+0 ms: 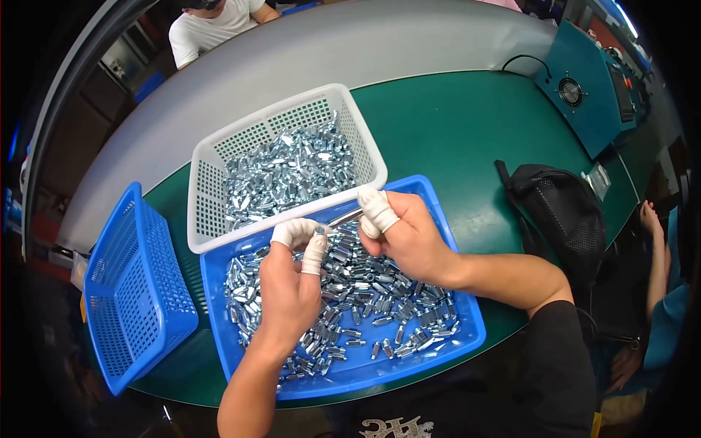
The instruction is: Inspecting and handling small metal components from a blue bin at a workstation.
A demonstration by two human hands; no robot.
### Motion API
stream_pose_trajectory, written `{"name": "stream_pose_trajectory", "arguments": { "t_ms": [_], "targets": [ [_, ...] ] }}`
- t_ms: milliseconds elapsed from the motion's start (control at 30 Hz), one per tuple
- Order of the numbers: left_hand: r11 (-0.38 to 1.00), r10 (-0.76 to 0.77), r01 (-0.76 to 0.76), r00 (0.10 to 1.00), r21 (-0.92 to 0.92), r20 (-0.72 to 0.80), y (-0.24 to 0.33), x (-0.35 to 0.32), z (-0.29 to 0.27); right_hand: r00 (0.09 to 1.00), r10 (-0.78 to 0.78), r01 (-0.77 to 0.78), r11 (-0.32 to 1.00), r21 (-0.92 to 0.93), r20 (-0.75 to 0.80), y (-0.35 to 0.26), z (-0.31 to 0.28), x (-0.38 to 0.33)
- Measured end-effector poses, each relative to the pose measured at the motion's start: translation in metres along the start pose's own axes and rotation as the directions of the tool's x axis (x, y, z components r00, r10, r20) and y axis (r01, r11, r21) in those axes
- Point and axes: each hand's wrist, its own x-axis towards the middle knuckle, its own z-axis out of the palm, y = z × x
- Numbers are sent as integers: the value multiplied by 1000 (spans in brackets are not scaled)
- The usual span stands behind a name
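Two hands work above a blue tray [453,321] that lies on the green surface [467,124], and every place below is told from that tray. Behind it, its near edge overlapping the tray's far rim, sits a white basket [208,171] heaped with shiny metal pieces. Well to the tray's left stands a blue basket [117,292] with nothing visible inside; to its right lies a black mesh bag [562,212]. The tray itself holds a loose spread of small silver metal parts [380,299].

Over the tray's far middle, the left hand [288,285] has its cot-covered fingers [314,252] pinched shut on one small metal part [320,230]. The right hand [409,237], its fingers also in white cots, closes on a thin metal rod [347,216] that points toward that part.

Doing this well, I judge, calls for keeping rod and part lined up end to end, pinching near the tips, and holding both low over the tray so a slip lands among the other parts.
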Motion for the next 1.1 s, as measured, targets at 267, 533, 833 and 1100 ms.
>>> {"name": "stream_pose_trajectory", "arguments": {
  "t_ms": [267,533,833,1100],
  "targets": [
    [979,91,-104,992,-173,-82,-4,1,-6,999,21,-19,998,-66,31,-3,-2,1],
    [911,-136,128,991,-393,6,-6,-5,-13,992,79,-67,990,-128,94,-5,4,-3],
    [761,-146,176,984,-624,98,-3,-5,-10,997,37,-33,998,-57,68,-6,4,-5],
    [762,-166,267,961,-590,221,0,-6,-12,978,-12,31,996,-89,209,5,9,-4]
  ]
}}
